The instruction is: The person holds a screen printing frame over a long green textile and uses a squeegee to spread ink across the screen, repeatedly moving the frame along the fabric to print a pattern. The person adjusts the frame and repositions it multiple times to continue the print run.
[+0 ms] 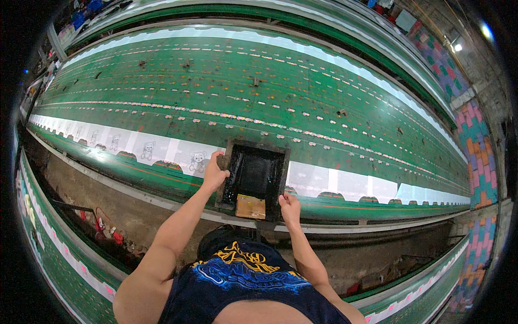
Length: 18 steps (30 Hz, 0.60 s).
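Note:
My left hand (215, 173) is closed round the left side of a dark rectangular printing screen frame (284, 162), and my right hand (290, 207) grips its lower right side. Black ink coats the inside of the frame. At its near end lies a tan, wooden-looking block, perhaps a squeegee (251, 206). The frame rests on or just above the near edge of a long green table (216, 81); I cannot tell which. Left of it, white fabric pieces (175, 154) carry black outlines of a teddy bear (149, 150). To its right, the white pieces (345, 184) show no clear outline.
Rows of small pegs or marks (253, 120) run along the green table. Another white strip (226, 33) lines its far edge. A second green table (54, 275) stands behind me, across a narrow aisle (345, 245). Coloured bricks (477, 156) border the right side.

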Each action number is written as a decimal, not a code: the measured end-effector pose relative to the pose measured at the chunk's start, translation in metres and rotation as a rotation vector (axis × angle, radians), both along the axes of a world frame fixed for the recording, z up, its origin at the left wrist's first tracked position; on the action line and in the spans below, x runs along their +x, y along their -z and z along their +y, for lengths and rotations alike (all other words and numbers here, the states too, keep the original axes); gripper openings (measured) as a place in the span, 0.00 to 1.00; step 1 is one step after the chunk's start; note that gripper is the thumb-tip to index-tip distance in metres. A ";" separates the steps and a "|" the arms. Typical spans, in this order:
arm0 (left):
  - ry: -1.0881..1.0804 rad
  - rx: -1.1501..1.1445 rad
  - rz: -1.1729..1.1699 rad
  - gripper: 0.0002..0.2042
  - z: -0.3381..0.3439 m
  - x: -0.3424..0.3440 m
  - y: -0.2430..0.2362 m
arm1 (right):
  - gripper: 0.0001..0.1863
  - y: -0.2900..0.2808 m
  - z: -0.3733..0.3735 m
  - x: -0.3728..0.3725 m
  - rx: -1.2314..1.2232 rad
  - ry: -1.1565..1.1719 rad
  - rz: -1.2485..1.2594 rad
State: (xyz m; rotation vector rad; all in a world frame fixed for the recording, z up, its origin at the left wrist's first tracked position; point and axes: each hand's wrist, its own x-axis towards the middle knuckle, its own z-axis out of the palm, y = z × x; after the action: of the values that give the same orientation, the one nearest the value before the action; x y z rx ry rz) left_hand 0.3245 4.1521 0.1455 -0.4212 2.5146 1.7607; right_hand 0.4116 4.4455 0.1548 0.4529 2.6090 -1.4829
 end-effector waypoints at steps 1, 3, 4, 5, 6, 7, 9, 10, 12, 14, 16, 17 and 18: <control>0.008 -0.003 -0.035 0.37 0.000 -0.002 0.000 | 0.19 0.000 -0.001 0.001 -0.028 0.025 0.026; 0.015 -0.020 -0.048 0.37 0.001 -0.004 -0.001 | 0.19 0.001 -0.004 0.003 -0.085 0.075 0.078; 0.014 -0.033 -0.026 0.38 0.002 -0.004 -0.001 | 0.19 0.007 -0.001 0.003 -0.048 0.054 0.066; 0.013 -0.046 -0.005 0.38 0.004 -0.005 -0.002 | 0.19 0.018 0.005 0.001 -0.011 0.034 0.053; 0.017 -0.031 -0.031 0.38 0.002 -0.006 0.000 | 0.20 0.021 0.006 -0.001 0.025 0.010 0.040; 0.021 -0.015 -0.056 0.37 0.001 -0.008 0.003 | 0.20 0.025 0.006 0.000 0.082 -0.003 0.061; 0.024 -0.032 -0.057 0.37 0.001 -0.011 0.008 | 0.21 0.030 0.003 -0.001 0.194 -0.030 0.105; 0.017 -0.064 -0.033 0.37 0.000 -0.011 0.010 | 0.22 0.020 -0.004 -0.001 0.250 -0.090 0.245; 0.017 -0.102 -0.035 0.37 0.001 -0.011 0.012 | 0.23 -0.003 -0.020 0.007 0.358 -0.206 0.527; 0.033 -0.115 -0.084 0.37 0.003 -0.012 0.006 | 0.22 -0.026 -0.032 0.016 0.266 -0.499 0.482; 0.041 -0.131 -0.051 0.37 0.000 -0.013 0.013 | 0.21 -0.035 -0.038 0.016 0.265 -0.715 0.467; 0.045 -0.140 -0.035 0.37 -0.002 -0.012 0.016 | 0.21 -0.036 -0.040 0.015 0.310 -0.782 0.471; 0.044 -0.154 -0.035 0.37 -0.001 -0.012 0.016 | 0.21 -0.036 -0.042 0.014 0.358 -0.844 0.474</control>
State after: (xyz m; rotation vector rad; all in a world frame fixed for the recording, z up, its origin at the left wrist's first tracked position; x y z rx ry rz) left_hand 0.3126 4.1515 0.1293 -0.3959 2.6234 1.5367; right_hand 0.4260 4.4039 0.1908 -0.9857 2.7936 -0.8972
